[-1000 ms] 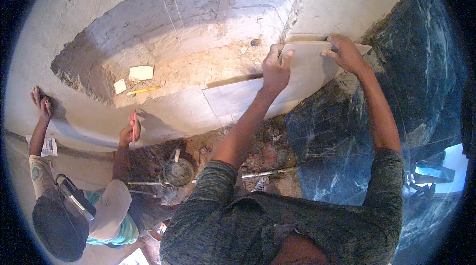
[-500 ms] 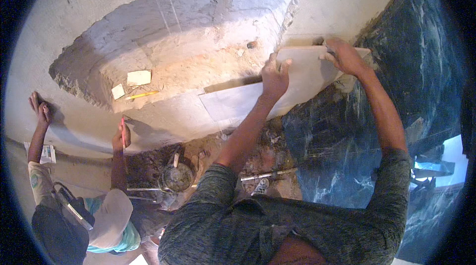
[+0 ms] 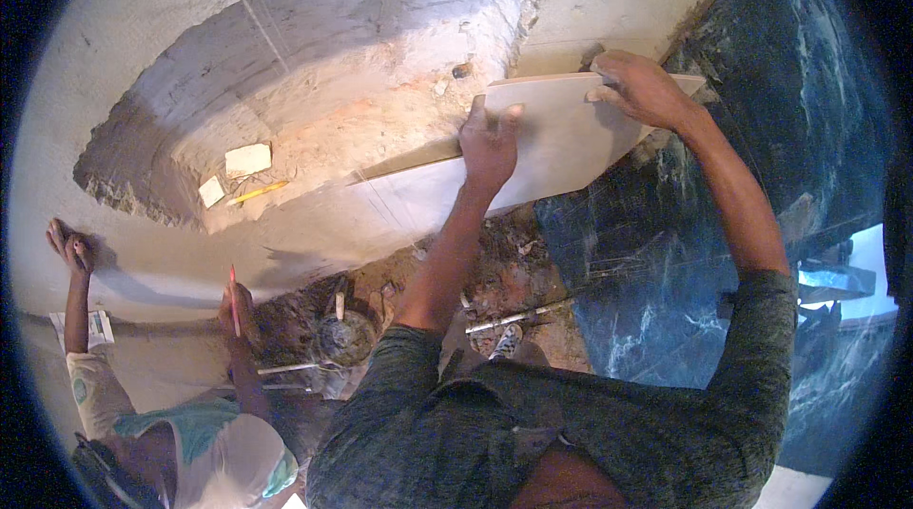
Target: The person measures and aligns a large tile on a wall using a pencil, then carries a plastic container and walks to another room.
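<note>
My left hand (image 3: 488, 146) grips a pale, flat tile (image 3: 569, 143) at its left end, the thumb on its face. My right hand (image 3: 645, 90) has its fingers curled over the upper edge near the right end. The tile lies against the plastered wall beneath a rough arched recess (image 3: 333, 33); a longer pale panel (image 3: 399, 200) runs leftward from behind my left hand. In the recess lie two small pale pieces (image 3: 246, 159) and a yellow pencil (image 3: 257, 193).
A co-worker (image 3: 190, 461) is at lower left, one hand (image 3: 71, 247) on the wall, the other (image 3: 238, 309) holding a red pencil (image 3: 233, 290). Below are rubble (image 3: 509, 281), a bucket (image 3: 342, 338) and a white pipe (image 3: 518, 317). A dark marbled surface (image 3: 666, 319) covers the right.
My view has shifted, and both my hands and the tile sit further left in it. The co-worker has bent lower; their hands appear lower in the picture.
</note>
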Available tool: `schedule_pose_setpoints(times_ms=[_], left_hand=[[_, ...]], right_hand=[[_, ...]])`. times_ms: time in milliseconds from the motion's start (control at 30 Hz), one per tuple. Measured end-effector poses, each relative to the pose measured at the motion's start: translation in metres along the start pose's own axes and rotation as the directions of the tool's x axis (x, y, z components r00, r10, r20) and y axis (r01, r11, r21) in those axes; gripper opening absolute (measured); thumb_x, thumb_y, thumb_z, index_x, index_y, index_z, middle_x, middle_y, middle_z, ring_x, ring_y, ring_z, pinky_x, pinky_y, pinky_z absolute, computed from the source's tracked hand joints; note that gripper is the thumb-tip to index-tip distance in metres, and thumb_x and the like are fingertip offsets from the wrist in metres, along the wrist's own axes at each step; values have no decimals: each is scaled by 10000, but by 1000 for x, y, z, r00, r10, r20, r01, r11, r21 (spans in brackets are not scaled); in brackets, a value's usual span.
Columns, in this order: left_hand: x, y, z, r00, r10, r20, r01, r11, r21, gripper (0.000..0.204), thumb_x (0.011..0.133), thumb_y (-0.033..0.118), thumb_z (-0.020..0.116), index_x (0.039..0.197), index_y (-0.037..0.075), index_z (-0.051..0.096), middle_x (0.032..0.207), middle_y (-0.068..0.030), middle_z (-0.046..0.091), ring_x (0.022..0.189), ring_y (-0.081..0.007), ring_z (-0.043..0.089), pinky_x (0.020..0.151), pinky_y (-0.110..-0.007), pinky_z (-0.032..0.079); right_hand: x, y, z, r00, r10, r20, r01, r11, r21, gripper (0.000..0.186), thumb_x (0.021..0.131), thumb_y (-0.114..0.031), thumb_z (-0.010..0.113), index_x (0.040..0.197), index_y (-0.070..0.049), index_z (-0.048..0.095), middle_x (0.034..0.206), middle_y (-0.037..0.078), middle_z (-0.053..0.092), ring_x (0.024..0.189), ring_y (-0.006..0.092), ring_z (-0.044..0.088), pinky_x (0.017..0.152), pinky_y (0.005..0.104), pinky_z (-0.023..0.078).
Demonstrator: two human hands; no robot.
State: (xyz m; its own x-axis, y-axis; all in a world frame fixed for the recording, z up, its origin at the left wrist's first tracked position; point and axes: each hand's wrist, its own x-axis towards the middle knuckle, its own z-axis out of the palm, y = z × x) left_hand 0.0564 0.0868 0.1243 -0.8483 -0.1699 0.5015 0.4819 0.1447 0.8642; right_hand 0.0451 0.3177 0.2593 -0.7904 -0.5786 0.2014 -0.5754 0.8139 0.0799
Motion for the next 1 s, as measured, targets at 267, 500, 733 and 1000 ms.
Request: schedule_pose_setpoints(times_ms=[267, 500, 733, 1000], left_hand=[[-15, 8, -18, 992, -17, 128, 22, 999, -35, 351, 853, 285, 645, 978, -24, 535, 680, -157, 578, 607, -276, 561, 598, -388, 448], [-40, 25, -23, 972, 20, 233, -4, 997, -72, 378, 856, 284, 640, 1037, -34, 541, 766, -172, 625, 689, -293, 617, 672, -379, 485], [-61, 32, -21, 970, 26, 240, 5, 992, -127, 335, 841, 292, 665, 938, -20, 591, 792, -163, 647, 742, -277, 639, 694, -360, 491], [-62, 17, -38, 966, -126, 225, 86, 980, 180, 303, 836, 277, 678, 862, -21, 635, 745, -133, 637, 713, -214, 600, 671, -331, 469]], right_hand=[[-23, -38, -22, 982, 136, 135, -134, 991, -24, 440, 825, -351, 630, 1065, 12, 575, 1039, 231, 596, 973, 410, 560, 833, 458, 456], [-65, -69, -35, 943, 234, 235, -236, 972, -23, 432, 823, -340, 628, 1089, -2, 579, 1073, 214, 602, 1008, 400, 561, 863, 461, 453], [-101, -72, -21, 973, 200, 111, -203, 979, 15, 400, 809, -280, 650, 1096, -6, 594, 1156, 198, 586, 1052, 378, 559, 903, 435, 451], [-96, -69, -15, 988, 156, -1, -154, 976, 155, 297, 782, -265, 659, 996, -66, 609, 953, 160, 619, 913, 364, 598, 753, 461, 491]])
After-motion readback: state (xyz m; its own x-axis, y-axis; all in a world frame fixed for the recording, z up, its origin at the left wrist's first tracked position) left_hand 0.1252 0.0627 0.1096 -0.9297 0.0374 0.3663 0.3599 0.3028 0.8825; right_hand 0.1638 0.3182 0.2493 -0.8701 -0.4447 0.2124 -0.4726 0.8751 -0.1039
